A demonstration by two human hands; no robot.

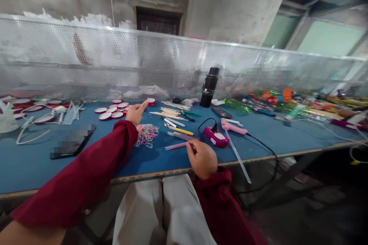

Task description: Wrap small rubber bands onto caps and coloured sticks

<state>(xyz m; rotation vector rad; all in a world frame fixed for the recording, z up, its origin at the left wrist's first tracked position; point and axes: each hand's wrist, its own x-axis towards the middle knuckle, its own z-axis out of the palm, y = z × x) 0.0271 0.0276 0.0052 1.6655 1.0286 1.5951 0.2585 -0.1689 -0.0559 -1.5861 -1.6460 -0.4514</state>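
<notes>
My left hand [135,114] stretches forward over the blue table, fingers extended, with the fingertips at the side of a small red-and-white round roll [151,102]. Whether they grip it is not clear. To its left lie several red-rimmed white discs [111,110]. Below the wrist is a heap of colourful small rubber bands [147,134]. My right hand [202,159] is curled at the table's front edge. Its thumb and forefinger close on the end of a pinkish, clear-tipped pen [176,146], which points left. Other pens, one of them yellow [181,131], lie just beyond.
A phone [73,141] lies at left. Wooden sticks [168,115], green-handled pliers [192,113] and a black flask [209,87] are further back. At right are a purple box [216,137], a pink glue gun [233,126] with its cord, and a clear stick [238,157] overhanging the edge.
</notes>
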